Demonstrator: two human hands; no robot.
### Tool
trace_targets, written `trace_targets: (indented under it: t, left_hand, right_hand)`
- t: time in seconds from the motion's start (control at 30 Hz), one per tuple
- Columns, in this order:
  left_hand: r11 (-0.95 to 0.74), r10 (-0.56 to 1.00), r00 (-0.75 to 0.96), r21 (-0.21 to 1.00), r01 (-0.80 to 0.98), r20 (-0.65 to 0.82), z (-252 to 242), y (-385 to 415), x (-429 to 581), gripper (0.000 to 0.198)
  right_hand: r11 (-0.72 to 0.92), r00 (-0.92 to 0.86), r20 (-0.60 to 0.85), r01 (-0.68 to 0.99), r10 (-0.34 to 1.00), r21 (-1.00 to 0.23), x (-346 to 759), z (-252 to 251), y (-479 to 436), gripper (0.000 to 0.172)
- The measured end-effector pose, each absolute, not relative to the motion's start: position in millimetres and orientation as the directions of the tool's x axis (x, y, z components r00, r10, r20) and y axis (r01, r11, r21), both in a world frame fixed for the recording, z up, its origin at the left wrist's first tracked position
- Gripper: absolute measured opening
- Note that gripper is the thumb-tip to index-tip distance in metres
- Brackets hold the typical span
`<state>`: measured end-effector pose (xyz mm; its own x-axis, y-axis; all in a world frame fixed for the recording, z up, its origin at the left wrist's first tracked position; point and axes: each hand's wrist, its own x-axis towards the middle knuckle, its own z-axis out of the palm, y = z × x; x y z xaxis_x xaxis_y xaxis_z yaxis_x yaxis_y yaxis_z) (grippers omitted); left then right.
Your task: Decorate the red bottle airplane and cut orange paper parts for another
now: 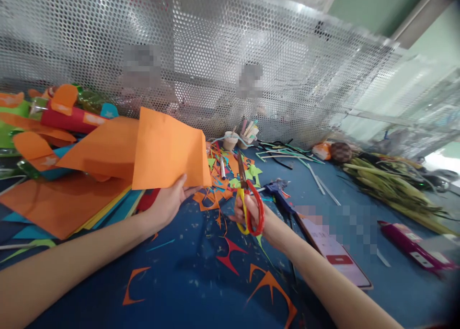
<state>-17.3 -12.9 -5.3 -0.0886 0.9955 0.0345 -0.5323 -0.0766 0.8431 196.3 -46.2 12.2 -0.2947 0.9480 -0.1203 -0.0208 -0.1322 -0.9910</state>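
Note:
My left hand [172,199] grips the lower edge of a folded orange paper sheet [168,152], held upright above the table. The fold runs along the sheet's right side. In my right hand [251,211] are scissors [259,209] with red and yellow handles, my fingers through the loops. Their blades point up and away, a short way right of the sheet and not touching it. Below and between the hands lie orange paper scraps [212,199] and a pink scrap [232,255].
Stacked coloured paper [68,209] and bottle crafts [72,118] crowd the left. A blue glue gun [280,195] and a phone [338,252] lie right of my right hand. Dried leaves [391,190] and a purple box cutter [413,245] are farther right. A perforated metal screen [215,56] stands behind.

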Motion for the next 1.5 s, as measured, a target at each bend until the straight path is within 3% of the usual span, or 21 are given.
trace_targets:
  t: [0.13, 0.27, 0.47, 0.7, 0.83, 1.13, 1.27, 1.5]
  left_hand:
    - [-0.070, 0.997, -0.064, 0.839, -0.540, 0.042, -2.1, -14.4, -16.8, 0.044]
    - [-0.051, 0.997, -0.080, 0.836, -0.547, 0.009, 4.4, -16.4, -15.7, 0.047]
    - [-0.088, 0.996, -0.047, 0.833, -0.546, 0.075, 13.0, -23.2, -10.4, 0.045]
    - [-0.165, 0.986, -0.092, 0.800, -0.578, 0.137, 39.6, -25.4, -4.7, 0.049]
    - [-0.165, 0.983, -0.043, 0.757, -0.632, 0.179, 49.5, -22.5, 3.1, 0.051]
    - [-0.145, 0.989, -0.074, 0.733, -0.665, 0.128, 46.4, -16.4, 13.1, 0.044]
    - [-0.165, 0.986, -0.084, 0.754, -0.636, 0.144, 42.5, -15.0, 11.6, 0.035]
    - [-0.002, 0.999, 0.027, 0.838, -0.546, 0.021, 28.7, -20.2, 14.6, 0.012]
  right_hand:
    - [-0.091, -0.460, -0.054, -0.060, 0.886, -0.994, 195.2, 8.2, -51.6, 0.054]
    - [-0.031, -0.474, -0.025, -0.005, 0.880, -1.000, 190.0, 6.7, -59.1, 0.050]
    - [-0.134, -0.532, -0.104, -0.020, 0.840, -0.991, 182.5, -0.7, -70.4, 0.049]
    - [-0.209, -0.475, -0.135, -0.106, 0.869, -0.972, 182.6, -4.1, -61.7, 0.071]
    - [-0.192, -0.524, -0.114, -0.097, 0.844, -0.977, 184.4, 4.1, -61.7, 0.068]
    - [-0.012, -0.485, -0.052, 0.084, 0.873, -0.996, 188.4, 5.7, -70.9, 0.057]
    - [-0.024, -0.491, -0.057, 0.073, 0.869, -0.997, 187.9, 12.0, -71.9, 0.060]
    - [-0.001, -0.508, -0.062, 0.121, 0.859, -0.993, 186.8, 12.1, -72.7, 0.065]
